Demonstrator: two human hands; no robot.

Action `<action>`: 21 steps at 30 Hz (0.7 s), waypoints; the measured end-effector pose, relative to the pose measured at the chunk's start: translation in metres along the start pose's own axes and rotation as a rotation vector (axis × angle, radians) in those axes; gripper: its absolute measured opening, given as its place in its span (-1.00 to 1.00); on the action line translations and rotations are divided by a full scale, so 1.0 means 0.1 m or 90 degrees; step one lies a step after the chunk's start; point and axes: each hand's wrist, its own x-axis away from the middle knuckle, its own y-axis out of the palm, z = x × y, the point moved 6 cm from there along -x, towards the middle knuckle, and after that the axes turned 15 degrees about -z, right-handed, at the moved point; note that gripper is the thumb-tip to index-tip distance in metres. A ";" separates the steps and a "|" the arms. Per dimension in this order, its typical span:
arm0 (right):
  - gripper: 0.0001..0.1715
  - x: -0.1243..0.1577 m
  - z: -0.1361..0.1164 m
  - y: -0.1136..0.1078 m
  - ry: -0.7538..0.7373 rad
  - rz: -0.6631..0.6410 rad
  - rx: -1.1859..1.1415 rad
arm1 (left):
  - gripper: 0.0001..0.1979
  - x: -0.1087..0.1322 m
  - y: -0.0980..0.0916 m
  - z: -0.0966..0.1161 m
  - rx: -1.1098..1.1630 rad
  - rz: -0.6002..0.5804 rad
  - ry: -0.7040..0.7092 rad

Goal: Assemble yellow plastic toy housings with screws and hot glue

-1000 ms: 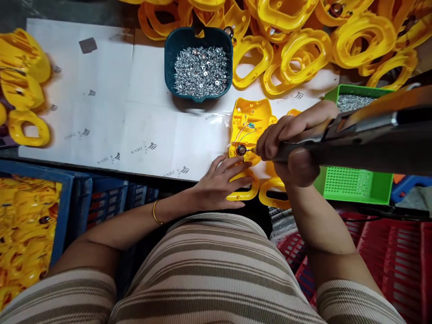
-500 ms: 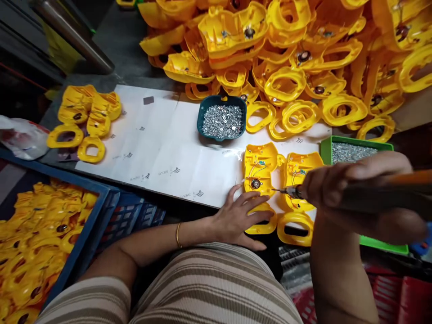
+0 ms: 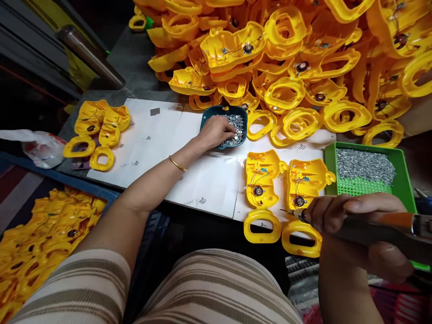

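Note:
My left hand reaches into a dark teal bowl of small shiny metal pieces. Its fingers are drawn together among them; what they pinch is too small to make out. An electric screwdriver, dark with an orange band, is gripped in my right hand. Its thin bit points left, over the gap between two yellow plastic shells. Each shell lies open side up, with wires, a little green board and a round speaker inside. Below them lie two yellow rings.
A green tray of screws stands at the right. Yellow shells and rings are heaped along the back. More yellow parts and a plastic bag lie at the left. A blue crate of yellow parts stands lower left.
My left hand has left the near yellow ring and moved up and left into the teal bowl. My right hand, still holding the screwdriver, has shifted slightly down. The view has shifted a little.

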 end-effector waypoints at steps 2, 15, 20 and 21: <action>-0.73 0.02 0.01 -0.02 0.008 0.009 -0.005 | -0.90 0.04 -0.02 0.00 0.011 0.027 -0.010; -0.72 -0.04 -0.05 0.05 -0.020 0.011 -0.006 | -0.83 0.44 -0.15 0.45 0.084 0.105 0.060; -0.76 -0.14 -0.08 0.12 0.052 -0.069 -0.018 | -0.73 1.14 0.42 1.03 0.377 -0.022 0.140; -0.75 -0.14 -0.09 0.12 0.077 -0.054 -0.018 | -0.72 1.25 0.53 1.12 0.421 -0.031 0.136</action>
